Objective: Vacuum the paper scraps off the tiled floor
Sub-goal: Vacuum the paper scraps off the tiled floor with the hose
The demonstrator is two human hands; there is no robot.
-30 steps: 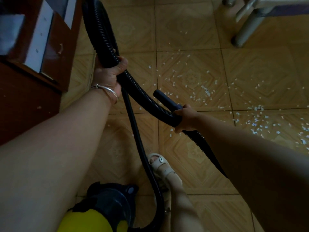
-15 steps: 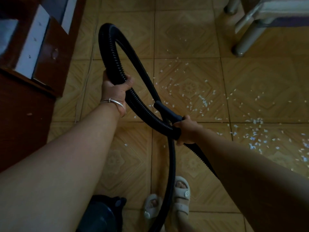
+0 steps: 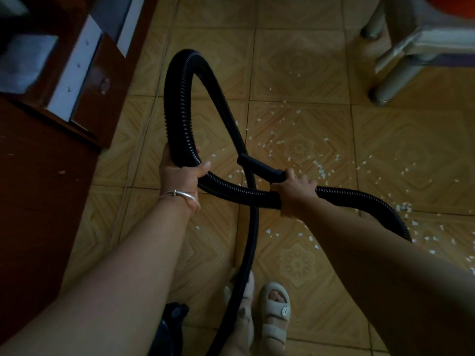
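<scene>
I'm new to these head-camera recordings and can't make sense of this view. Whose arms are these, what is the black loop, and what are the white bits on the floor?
The camera sits on a person's head, looking down, so the arms are that person's own. The left hand grips the looped, ribbed black vacuum hose. The right hand holds the same hose near its smooth black nozzle. The white specks are paper scraps scattered on the tan tiled floor. The person's sandalled feet show below, with dark wooden furniture on the left.

My hose [image 3: 180, 106] loops left of the paper scraps [image 3: 295, 150]; the cabinet [image 3: 51, 176] stands farther left, the table leg [image 3: 393, 83] behind them.
</scene>
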